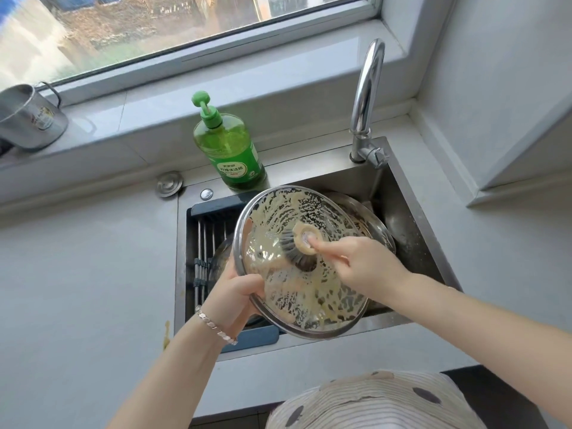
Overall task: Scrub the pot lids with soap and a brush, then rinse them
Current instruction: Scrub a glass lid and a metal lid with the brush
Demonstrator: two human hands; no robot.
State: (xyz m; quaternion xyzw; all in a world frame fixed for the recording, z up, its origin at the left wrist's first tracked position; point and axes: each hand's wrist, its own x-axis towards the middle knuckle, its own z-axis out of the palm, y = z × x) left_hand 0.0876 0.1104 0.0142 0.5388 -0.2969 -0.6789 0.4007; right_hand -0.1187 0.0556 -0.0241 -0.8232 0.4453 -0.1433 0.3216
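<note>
Over the sink I hold a large glass pot lid (309, 298) with a steel rim, tilted and smeared with yellowish foam. My left hand (235, 292) grips its left rim, thumb on the glass. My right hand (362, 267) grips a dish brush (298, 247) whose grey bristles press on the lid's middle, forefinger laid along the brush. A second lid (368, 224) lies in the basin behind, mostly hidden. Green pump bottle of dish soap (230, 150) stands on the sink's back edge.
The steel sink (411, 243) has a curved tap (366, 97) at its back right and a dark drain rack (204, 243) on its left side. A metal mug (28, 119) sits on the window sill at left. Grey counter surrounds the sink.
</note>
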